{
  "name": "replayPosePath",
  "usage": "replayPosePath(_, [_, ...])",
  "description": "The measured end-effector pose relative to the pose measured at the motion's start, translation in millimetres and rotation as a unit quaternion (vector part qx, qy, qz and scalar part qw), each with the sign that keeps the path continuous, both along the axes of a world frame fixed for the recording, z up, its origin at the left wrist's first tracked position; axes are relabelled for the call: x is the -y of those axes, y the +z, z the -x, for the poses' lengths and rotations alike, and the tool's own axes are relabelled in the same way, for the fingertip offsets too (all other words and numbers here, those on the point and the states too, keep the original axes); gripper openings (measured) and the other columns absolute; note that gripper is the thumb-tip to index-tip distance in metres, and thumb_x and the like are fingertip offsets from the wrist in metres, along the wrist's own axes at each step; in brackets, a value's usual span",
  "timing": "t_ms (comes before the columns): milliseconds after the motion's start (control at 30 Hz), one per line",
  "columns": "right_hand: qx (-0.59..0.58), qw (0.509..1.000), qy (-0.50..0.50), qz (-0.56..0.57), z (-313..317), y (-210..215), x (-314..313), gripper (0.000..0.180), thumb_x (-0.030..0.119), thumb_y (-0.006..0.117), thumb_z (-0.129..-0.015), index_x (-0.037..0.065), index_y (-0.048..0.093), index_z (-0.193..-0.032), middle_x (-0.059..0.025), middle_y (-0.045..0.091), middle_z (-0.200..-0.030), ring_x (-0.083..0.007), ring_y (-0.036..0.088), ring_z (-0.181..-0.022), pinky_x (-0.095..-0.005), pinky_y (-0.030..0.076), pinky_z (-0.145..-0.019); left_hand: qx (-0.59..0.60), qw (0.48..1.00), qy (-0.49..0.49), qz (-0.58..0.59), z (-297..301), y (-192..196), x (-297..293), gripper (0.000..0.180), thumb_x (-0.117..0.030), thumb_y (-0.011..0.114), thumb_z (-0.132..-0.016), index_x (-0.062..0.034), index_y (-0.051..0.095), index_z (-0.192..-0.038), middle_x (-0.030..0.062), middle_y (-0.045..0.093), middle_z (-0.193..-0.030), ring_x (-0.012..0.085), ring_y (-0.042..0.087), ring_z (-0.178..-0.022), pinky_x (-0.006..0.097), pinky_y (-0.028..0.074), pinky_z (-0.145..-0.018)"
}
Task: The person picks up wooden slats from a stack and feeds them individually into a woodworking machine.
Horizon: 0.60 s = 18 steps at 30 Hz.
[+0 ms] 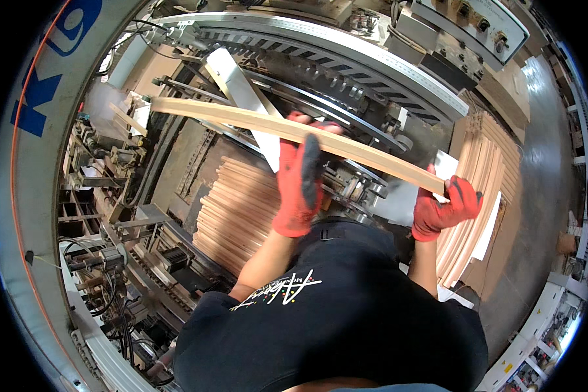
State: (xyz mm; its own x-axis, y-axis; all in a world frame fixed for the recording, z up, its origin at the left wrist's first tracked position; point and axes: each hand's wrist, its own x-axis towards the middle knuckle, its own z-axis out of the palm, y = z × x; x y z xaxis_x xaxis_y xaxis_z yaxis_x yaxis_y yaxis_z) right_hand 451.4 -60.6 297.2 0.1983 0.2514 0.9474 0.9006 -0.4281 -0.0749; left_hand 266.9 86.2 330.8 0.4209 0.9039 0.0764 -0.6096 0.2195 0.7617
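Above the machine bed, a long wooden slat (287, 130) is held level: left hand (299, 186) clamped around its middle, right hand (445, 209) closed on the near end. Stacked slats (232, 209) lie below.

Even bright overhead light; strong fisheye bend w/ black rim (corners lost); slight blur
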Motion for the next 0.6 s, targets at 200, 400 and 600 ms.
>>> replayPosePath(200, [-0.038, 0.998, 0.048, 0.006, -5.8, -2.0, -19.0, 0.048, 0.02, 0.09, -0.069, 0.009, 0.059, -0.104, -0.0068, 0.062, -0.102, -0.0273, 0.057, -0.095, -0.0429, 0.04, -0.091, 0.044, 0.996, 0.071, -0.003, 36.9, 2.2, -26.4, 0.042, -0.021, 0.054, -0.102, -0.0064, 0.038, -0.138, 0.0169, 0.064, -0.118, 0.0313, 0.064, -0.108, 0.042, 0.052, -0.097])
replayPosePath(400, [-0.255, 0.959, 0.117, 0.047, 18.9, -14.1, -40.0, 0.036, 0.011, 0.079, -0.077, 0.007, 0.06, -0.106, -0.0091, 0.062, -0.107, -0.0281, 0.058, -0.1, -0.0406, 0.041, -0.094, 0.023, 0.976, 0.202, -0.08, 51.2, 6.6, -56.1, 0.043, -0.016, 0.055, -0.102, -0.0097, 0.036, -0.139, 0.0128, 0.063, -0.117, 0.0305, 0.064, -0.108, 0.043, 0.052, -0.098])
replayPosePath(600, [-0.569, 0.747, 0.342, 0.028, 55.1, 2.5, -50.6, 0.011, 0.0, 0.065, -0.09, 0.002, 0.061, -0.1, -0.0016, 0.061, -0.092, -0.009, 0.056, -0.083, -0.0243, 0.046, -0.078, 0.076, 0.966, 0.19, -0.155, 41.8, -6.2, -123.9, 0.035, 0.0, 0.065, -0.093, -0.0102, 0.047, -0.122, 0.0049, 0.061, -0.104, 0.0217, 0.064, -0.101, 0.044, 0.051, -0.099])
